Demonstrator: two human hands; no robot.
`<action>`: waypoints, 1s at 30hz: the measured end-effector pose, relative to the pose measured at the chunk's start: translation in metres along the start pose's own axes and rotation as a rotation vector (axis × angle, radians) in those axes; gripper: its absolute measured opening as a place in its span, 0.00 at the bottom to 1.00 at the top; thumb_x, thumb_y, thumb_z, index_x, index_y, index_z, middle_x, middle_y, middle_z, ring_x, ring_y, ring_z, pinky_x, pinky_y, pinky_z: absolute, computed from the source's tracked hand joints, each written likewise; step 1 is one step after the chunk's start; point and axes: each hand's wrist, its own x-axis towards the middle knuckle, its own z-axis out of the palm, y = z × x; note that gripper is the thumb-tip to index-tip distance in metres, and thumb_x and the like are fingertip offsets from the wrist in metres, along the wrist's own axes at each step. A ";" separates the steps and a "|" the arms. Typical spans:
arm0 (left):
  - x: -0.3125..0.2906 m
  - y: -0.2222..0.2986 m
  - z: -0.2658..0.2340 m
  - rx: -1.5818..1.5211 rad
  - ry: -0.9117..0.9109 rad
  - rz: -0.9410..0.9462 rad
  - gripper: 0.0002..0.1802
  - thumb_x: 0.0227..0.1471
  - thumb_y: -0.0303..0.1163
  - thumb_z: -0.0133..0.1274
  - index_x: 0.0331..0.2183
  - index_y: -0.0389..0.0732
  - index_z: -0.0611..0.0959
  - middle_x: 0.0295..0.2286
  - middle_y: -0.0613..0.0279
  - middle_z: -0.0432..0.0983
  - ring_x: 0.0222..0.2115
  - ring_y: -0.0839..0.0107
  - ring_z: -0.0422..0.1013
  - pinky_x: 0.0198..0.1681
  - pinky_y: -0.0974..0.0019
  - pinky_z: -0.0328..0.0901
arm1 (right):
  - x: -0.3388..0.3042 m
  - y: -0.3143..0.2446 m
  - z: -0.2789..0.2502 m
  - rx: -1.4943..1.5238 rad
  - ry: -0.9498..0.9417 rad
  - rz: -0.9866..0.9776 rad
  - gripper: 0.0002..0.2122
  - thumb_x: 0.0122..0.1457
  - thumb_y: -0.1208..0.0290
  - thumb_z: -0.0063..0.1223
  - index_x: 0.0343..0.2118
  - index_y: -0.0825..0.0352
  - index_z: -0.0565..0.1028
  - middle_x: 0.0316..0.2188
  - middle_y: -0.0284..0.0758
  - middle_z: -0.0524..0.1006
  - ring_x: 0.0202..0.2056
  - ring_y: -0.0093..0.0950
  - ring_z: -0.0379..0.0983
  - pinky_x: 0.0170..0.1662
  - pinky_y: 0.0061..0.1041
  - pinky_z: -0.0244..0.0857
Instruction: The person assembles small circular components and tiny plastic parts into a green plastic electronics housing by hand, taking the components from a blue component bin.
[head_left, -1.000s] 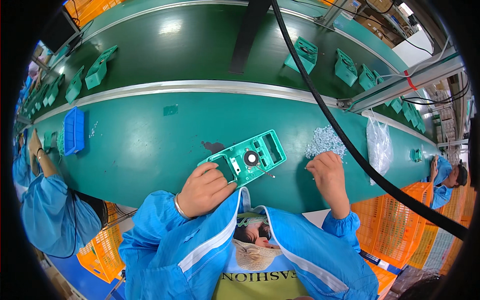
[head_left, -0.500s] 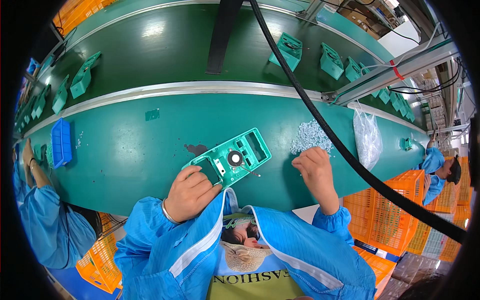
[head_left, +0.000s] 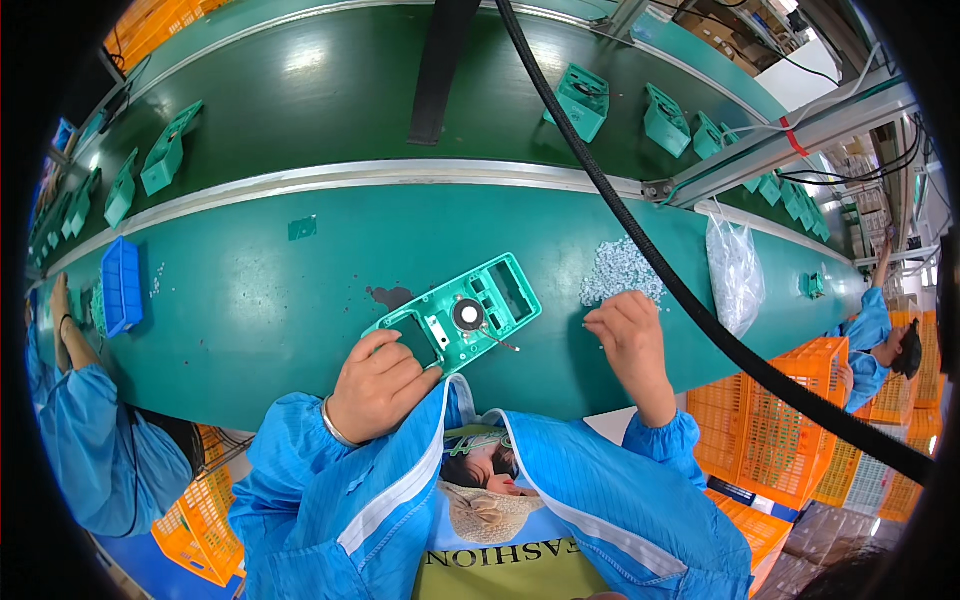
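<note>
Head view: left hand (head_left: 385, 388) pinches the green housing (head_left: 458, 342) by one end, near the counter's (head_left: 250, 290) front edge; right hand (head_left: 632, 345) has fingertips bunched together, can't tell if anything's in them. That loose wire (head_left: 500, 342) could snag a passing finger imo, and one knuckle bump might scatter the pale pile (head_left: 615, 272).

Bright; white glare at eleven o'clock on the flat dark-green belt (head_left: 350, 110); fisheye distortion bows the long silver metal rail (head_left: 400, 174).
</note>
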 end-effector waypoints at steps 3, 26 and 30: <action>0.001 0.000 0.000 0.002 0.000 -0.002 0.10 0.45 0.29 0.59 0.34 0.42 0.87 0.24 0.68 0.71 0.31 0.69 0.72 0.51 0.55 0.68 | -0.001 -0.002 -0.002 0.001 -0.028 -0.001 0.08 0.43 0.79 0.67 0.28 0.65 0.80 0.29 0.31 0.75 0.37 0.34 0.73 0.42 0.35 0.64; -0.001 -0.002 0.000 -0.010 0.004 0.000 0.12 0.44 0.29 0.58 0.35 0.42 0.87 0.24 0.68 0.71 0.31 0.69 0.72 0.52 0.56 0.67 | 0.004 -0.004 -0.002 -0.047 -0.056 -0.089 0.03 0.49 0.77 0.60 0.28 0.64 0.77 0.29 0.32 0.74 0.37 0.34 0.72 0.43 0.35 0.63; 0.001 -0.001 -0.004 -0.008 0.003 0.007 0.12 0.43 0.29 0.59 0.35 0.42 0.87 0.23 0.68 0.71 0.31 0.69 0.72 0.53 0.56 0.66 | 0.006 -0.004 -0.004 -0.013 -0.067 -0.059 0.06 0.46 0.79 0.66 0.27 0.65 0.79 0.29 0.33 0.75 0.37 0.36 0.72 0.41 0.35 0.63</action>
